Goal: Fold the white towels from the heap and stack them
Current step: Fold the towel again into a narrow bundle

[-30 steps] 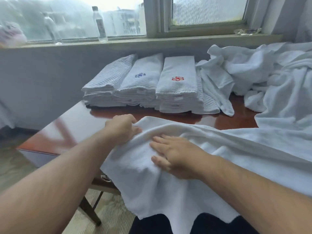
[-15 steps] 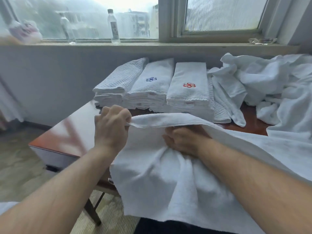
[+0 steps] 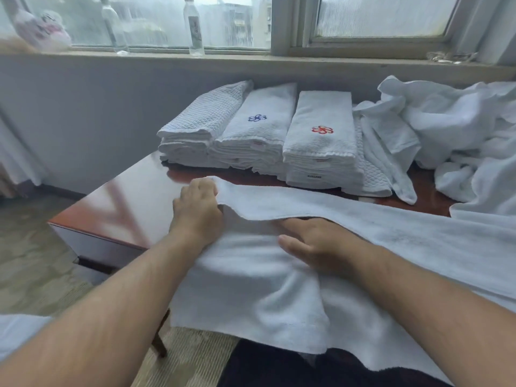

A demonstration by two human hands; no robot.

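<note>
Folding a white towel on the table
Gripping the towel's left end with the left hand, fingers curled round the edge. Pressing down with the right hand just beside it, fingers straight, tips hidden under the flap. Lying long, left to right, along the near side — likely next, bringing the held end over to the right.

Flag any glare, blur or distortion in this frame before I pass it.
Head view: the window is bright and hazy; the glossy table carries a pale reflection near its left corner; the wide lens bows the sill; folded stacks look sharp, the floor soft.
</note>
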